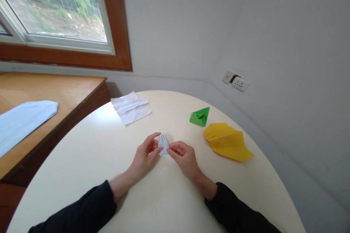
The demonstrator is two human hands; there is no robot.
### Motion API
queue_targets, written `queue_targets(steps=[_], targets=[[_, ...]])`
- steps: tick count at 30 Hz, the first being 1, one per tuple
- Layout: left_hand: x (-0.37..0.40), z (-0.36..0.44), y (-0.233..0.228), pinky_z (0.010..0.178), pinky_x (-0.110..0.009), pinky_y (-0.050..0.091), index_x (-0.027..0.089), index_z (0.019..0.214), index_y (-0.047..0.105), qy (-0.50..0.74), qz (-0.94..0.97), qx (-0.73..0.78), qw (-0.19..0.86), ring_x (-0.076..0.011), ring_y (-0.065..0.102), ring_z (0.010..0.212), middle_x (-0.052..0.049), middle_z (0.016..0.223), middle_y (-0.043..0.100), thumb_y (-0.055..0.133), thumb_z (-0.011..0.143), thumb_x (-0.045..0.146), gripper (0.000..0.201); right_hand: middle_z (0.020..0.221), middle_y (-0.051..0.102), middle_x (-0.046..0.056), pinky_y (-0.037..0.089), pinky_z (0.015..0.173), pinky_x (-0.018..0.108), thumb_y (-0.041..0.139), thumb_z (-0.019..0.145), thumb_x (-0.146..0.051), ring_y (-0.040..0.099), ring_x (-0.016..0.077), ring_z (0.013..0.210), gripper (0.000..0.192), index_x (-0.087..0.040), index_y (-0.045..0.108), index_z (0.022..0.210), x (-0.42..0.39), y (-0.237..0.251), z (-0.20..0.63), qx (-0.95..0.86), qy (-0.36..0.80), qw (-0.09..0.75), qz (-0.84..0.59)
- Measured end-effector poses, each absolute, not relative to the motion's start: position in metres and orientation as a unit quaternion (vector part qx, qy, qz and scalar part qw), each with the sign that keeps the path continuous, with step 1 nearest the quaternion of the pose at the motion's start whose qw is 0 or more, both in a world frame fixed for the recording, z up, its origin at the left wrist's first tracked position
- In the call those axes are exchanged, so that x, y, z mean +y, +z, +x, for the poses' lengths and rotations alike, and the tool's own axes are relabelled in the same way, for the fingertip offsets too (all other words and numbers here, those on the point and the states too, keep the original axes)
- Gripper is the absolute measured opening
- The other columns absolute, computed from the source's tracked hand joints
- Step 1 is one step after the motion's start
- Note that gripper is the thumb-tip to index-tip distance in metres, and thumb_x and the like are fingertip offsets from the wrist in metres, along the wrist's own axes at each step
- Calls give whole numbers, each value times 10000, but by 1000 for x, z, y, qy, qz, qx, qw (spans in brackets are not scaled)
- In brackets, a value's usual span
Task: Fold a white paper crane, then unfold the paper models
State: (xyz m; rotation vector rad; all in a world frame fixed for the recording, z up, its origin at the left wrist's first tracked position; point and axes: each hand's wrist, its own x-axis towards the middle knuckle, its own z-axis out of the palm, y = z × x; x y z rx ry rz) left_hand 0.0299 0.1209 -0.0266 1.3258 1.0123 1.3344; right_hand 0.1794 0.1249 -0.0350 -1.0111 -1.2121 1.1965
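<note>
A small folded piece of pale blue paper (pixel 163 142) rests on the round cream table (pixel 109 160) near its middle. My left hand (pixel 144 154) pinches its left side with thumb and fingers. On the other side, my right hand (pixel 183 156) pinches the lower right edge of the same piece. Both forearms in dark sleeves rest on the table.
A creased white sheet (pixel 130 107) lies at the table's far side. A green folded paper shape (pixel 200 116) and a larger yellow folded paper (pixel 226 142) lie to the right. A wooden desk (pixel 54 91) with a light blue paper (pixel 22 122) stands left, under a window.
</note>
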Motion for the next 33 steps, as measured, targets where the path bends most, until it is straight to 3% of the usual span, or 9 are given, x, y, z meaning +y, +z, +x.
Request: queue_targets(steps=[13, 24, 33], targets=[[121, 28, -33, 565, -218, 436, 216, 1143, 463, 515, 589, 428, 451, -92, 546, 624, 5, 826, 536, 548, 807, 323, 363, 658, 667, 9, 504, 621, 267, 773, 569, -336, 618, 145, 622, 224, -176, 647, 663, 125, -35, 179, -498, 525, 542, -428], [118, 28, -29, 500, -185, 391, 224, 1055, 440, 524, 580, 438, 444, -79, 528, 570, 49, 721, 521, 546, 803, 296, 282, 660, 672, 15, 501, 637, 278, 772, 566, -342, 620, 153, 636, 230, -175, 645, 661, 126, -35, 179, -495, 531, 534, -434], [119, 28, -29, 548, -215, 444, 227, 998, 424, 523, 548, 433, 488, -96, 564, 580, 48, 727, 561, 594, 772, 360, 313, 633, 668, 11, 485, 604, 270, 779, 547, -351, 607, 145, 605, 241, -173, 651, 649, 127, -37, 180, -482, 537, 537, -437]])
